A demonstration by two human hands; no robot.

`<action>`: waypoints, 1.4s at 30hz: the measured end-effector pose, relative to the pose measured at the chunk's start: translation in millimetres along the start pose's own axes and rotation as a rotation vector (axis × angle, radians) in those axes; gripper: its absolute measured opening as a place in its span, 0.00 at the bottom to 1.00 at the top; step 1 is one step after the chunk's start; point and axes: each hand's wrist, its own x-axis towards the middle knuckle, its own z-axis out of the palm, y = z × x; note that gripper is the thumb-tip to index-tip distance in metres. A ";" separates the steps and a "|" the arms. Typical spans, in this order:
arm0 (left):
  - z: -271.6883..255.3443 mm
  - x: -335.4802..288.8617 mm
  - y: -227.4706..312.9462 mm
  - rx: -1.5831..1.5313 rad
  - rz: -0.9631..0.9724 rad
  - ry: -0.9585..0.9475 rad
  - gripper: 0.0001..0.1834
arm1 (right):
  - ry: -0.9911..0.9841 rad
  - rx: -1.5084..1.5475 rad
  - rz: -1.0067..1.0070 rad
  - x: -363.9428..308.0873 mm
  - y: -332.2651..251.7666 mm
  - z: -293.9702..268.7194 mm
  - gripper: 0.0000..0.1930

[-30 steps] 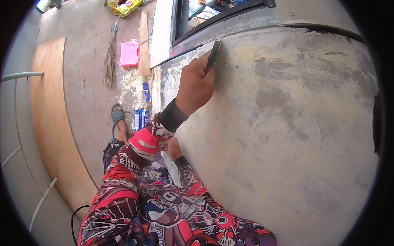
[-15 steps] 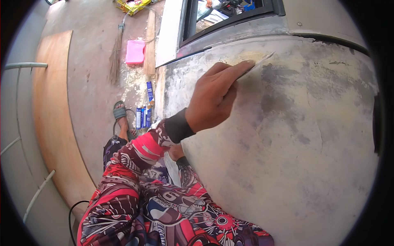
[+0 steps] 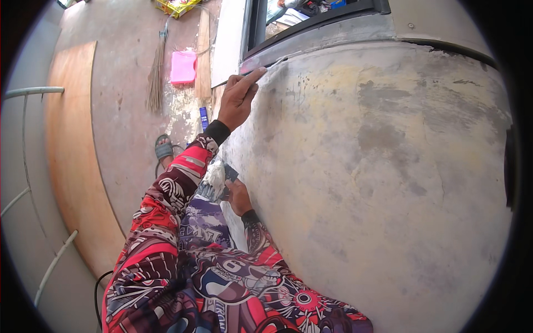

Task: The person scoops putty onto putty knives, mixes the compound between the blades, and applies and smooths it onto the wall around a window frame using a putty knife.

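Observation:
My left hand [image 3: 235,103] reaches to the upper left corner of a patchy white and grey wall surface [image 3: 355,211], just below the dark window frame. Its fingers pinch a thin putty knife [image 3: 273,65], seen nearly edge-on and mostly hidden by the hand. Lower down, close to my body, my right hand [image 3: 240,198] grips a dark flat putty blade [image 3: 231,173]. A thick lump of white putty [image 3: 215,176] sits against that blade. My left sleeve passes close beside the putty.
A long wooden board [image 3: 78,139] lies on the floor at left. Beyond the wall's edge are a stick broom [image 3: 157,77], a pink plastic item [image 3: 183,67], a blue tube [image 3: 204,117] and a sandalled foot [image 3: 164,147]. Pale metal bars [image 3: 36,90] jut in at far left.
My left hand has moved left with the putty knife, from the wall's upper middle to its upper left corner. My right hand and the putty have come into view from behind the left arm.

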 end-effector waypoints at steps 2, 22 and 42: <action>9.5 4.5 -12.4 -0.009 0.045 -0.007 0.26 | 0.014 -0.009 -0.009 6.5 1.0 -5.0 0.13; 18.2 -19.6 -47.2 0.391 0.223 -0.086 0.36 | -0.005 0.003 0.062 22.5 -4.0 5.6 0.14; 30.4 40.4 128.6 0.156 -0.148 -0.043 0.25 | 0.025 -0.138 -0.099 -2.3 -17.8 4.2 0.07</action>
